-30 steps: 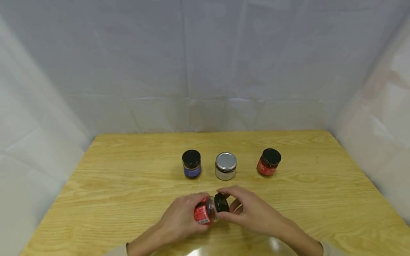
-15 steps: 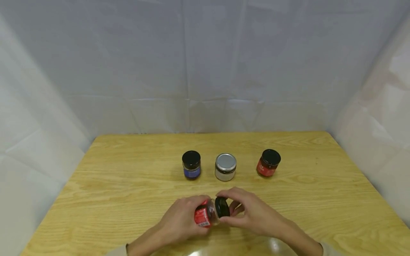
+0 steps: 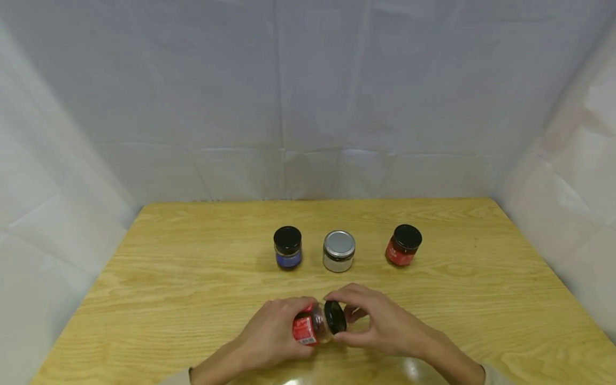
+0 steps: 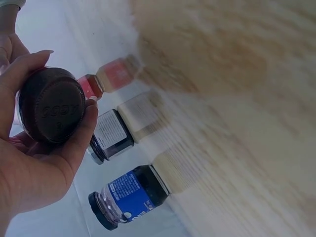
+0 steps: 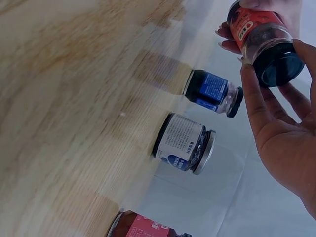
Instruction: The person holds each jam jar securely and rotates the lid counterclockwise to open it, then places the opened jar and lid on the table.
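Note:
My left hand (image 3: pixel 271 329) grips a glass jar (image 3: pixel 304 327) with a red label. The jar lies tipped sideways above the table, its black lid (image 3: pixel 335 317) pointing right. The thumb and fingers of my right hand (image 3: pixel 380 321) pinch that lid at its rim, on the jar's mouth. In the left wrist view the dark base of the jar (image 4: pixel 52 106) faces the camera, with the fingers wrapped round its side. The right wrist view shows the lid (image 5: pixel 279 65) between fingertips and thumb, and the red label (image 5: pixel 252 24) beyond it.
Behind the hands, three lidded jars stand upright in a row: a blue-labelled jar (image 3: pixel 289 247), a white-labelled jar with a silver lid (image 3: pixel 339 250), and a red-labelled jar (image 3: pixel 403 245). The wooden table (image 3: pixel 192 256) is bordered by pale sheeting (image 3: pixel 308 96).
Both hands and the held jar have shifted slightly down in the head view. The right fingers have moved a little about the lid. The three standing jars are unmoved on the table.

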A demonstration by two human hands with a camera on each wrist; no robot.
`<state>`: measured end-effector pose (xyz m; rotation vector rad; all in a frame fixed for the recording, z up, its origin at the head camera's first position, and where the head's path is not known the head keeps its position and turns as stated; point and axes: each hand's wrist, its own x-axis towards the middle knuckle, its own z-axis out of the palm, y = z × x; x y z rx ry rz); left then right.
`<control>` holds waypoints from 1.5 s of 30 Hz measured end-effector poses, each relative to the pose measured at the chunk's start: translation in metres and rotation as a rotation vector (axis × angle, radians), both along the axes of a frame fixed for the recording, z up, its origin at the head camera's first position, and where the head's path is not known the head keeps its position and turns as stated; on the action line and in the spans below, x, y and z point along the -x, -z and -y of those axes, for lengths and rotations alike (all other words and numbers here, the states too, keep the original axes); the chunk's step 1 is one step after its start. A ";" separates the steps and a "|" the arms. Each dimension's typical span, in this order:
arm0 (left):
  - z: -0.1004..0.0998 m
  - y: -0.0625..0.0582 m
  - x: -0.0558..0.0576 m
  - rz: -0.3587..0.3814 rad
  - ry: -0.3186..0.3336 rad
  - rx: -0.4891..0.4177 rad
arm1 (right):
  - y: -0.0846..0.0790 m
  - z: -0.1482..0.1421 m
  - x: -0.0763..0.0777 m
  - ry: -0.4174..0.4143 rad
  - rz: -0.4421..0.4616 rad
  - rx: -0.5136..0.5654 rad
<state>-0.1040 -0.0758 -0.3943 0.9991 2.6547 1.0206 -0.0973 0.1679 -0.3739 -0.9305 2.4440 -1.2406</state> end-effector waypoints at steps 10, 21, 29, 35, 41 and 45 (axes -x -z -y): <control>0.002 0.002 0.001 -0.001 0.025 0.003 | 0.004 -0.002 0.002 -0.109 -0.228 -0.007; 0.002 0.003 -0.001 0.041 0.013 0.024 | 0.004 0.000 -0.008 0.062 0.008 -0.078; 0.001 0.002 -0.001 0.035 0.002 0.036 | -0.006 0.009 -0.013 0.180 0.132 -0.080; 0.001 0.003 -0.003 0.047 0.010 0.039 | -0.003 0.007 -0.013 0.095 0.082 -0.016; 0.001 0.004 -0.004 0.057 0.009 0.022 | 0.001 0.002 -0.010 -0.001 0.019 0.003; 0.001 0.004 -0.004 0.069 0.020 0.020 | 0.002 0.000 -0.009 -0.023 0.027 0.003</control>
